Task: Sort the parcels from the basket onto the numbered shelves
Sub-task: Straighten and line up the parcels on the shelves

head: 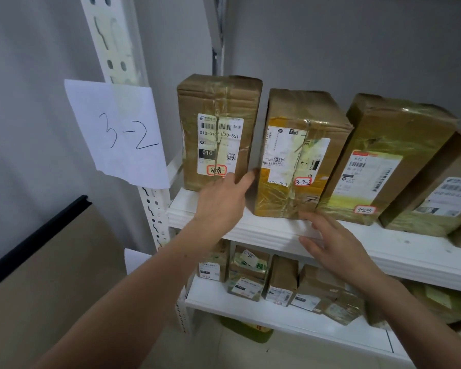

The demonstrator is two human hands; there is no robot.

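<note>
My left hand (221,201) steadies the leftmost box (218,129) upright on the shelf (277,230), fingers spread; my right hand (336,246) hovers open, empty.

Four parcels stand on the upper shelf (277,233) right of the "3-2" paper sign (117,131). Below that shelf, about five smaller parcels sit on the lower shelf (250,307). Two hands reach toward it.

Plain grey wall (357,43); pale tiled floor (250,352) (perhaps); a beige panel (37,275) at left.
</note>
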